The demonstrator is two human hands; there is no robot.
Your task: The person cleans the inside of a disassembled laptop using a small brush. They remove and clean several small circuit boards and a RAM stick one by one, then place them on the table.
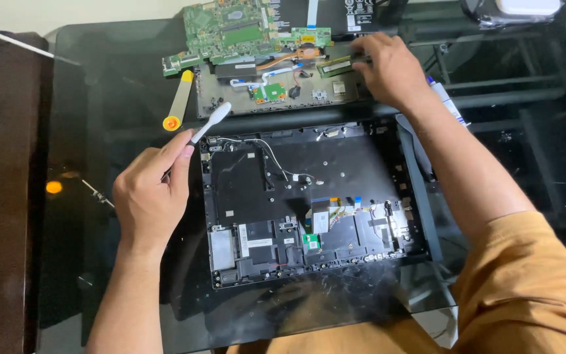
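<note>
left hand: my left hand (150, 190) is closed around a white toothbrush (209, 122), thumb and fingers pinching the handle; bristle head points up and to the right, just above the top left corner of the laptop base.
right hand: my right hand (388, 69) reaches to the far side of the table, fingertips down on a green memory stick (340, 65); looks like a pinch on its right end, but I cannot tell if it is really clamped or just touching.
hands relative: well apart, left near and low, right far and high.
laptop base: opened black laptop chassis (309, 203) lies flat in front of me, insides up; white and black wires run across the upper part, small green module near the bottom middle, ribbon cables and metal plates along the lower edge.
motherboard: green circuit board (230, 33) sits at the far edge, left of my right hand, with copper heat pipe (289, 58) beside it.
far panel: dark keyboard-side panel (276, 95) lies between the board and the chassis; the memory stick is at its top right.
pry tool: yellow and cream plastic tool (179, 99) lies left of that panel, near the toothbrush head, not touching.
tube: white tube (445, 99) beside my right wrist.
table: dark glass table (99, 118) under everything.
</note>
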